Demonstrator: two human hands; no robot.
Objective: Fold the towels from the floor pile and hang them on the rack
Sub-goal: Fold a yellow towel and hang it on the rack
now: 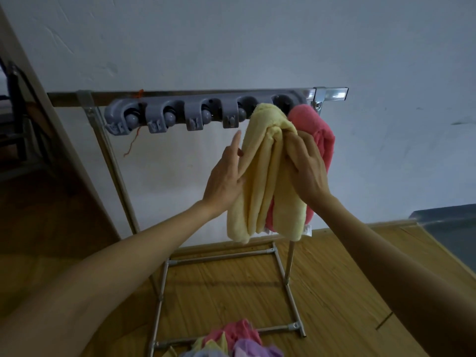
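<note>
Yellow towel: folded, hanging from rack clip beside pink towel | left hand: fingers straight, flat against yellow towel's side | right hand: fingers curled, gripping its folds | floor pile: below, on wooden floor.

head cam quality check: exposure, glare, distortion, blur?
Head view: dim, flat light with dark corners; wide-angle bowing bends the left door frame and both forearms; one small glare spot on the rack bar's right end; the yellow towel and both hands, left hand and right hand, are reasonably sharp; the floor pile is cropped at the bottom edge and soft.
</note>
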